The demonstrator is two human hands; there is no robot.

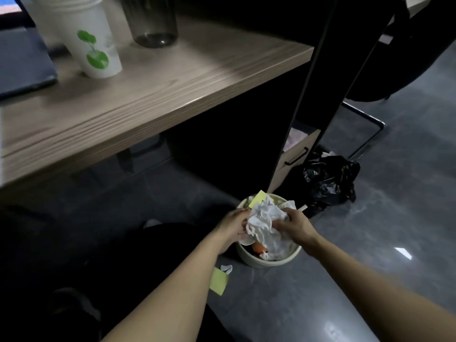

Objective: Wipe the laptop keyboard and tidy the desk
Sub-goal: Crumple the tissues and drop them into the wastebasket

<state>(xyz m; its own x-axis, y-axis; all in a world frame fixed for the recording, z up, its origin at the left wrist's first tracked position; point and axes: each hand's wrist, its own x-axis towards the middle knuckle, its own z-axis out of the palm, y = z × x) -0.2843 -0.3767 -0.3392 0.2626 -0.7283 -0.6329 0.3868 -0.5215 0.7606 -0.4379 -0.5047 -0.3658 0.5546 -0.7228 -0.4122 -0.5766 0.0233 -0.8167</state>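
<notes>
Both my hands are down at a small cream waste bin (pixel 269 261) on the floor beside the desk. My left hand (pixel 233 228) and my right hand (pixel 297 227) grip a crumpled white tissue wad (pixel 265 223) from either side, just above the bin's full top. A yellow sticky note (pixel 257 199) pokes out at the bin's far rim. The laptop (pixel 23 62) lies at the desk's left edge, only its dark corner showing.
A white paper cup (pixel 92 40) with a green print and a dark glass (pixel 153 21) stand on the wooden desk (pixel 153 90). A yellow note (pixel 218 281) and a tissue scrap (pixel 226 268) lie on the floor. A black rubbish bag (pixel 330 178) and an open drawer (pixel 296 154) are behind the bin.
</notes>
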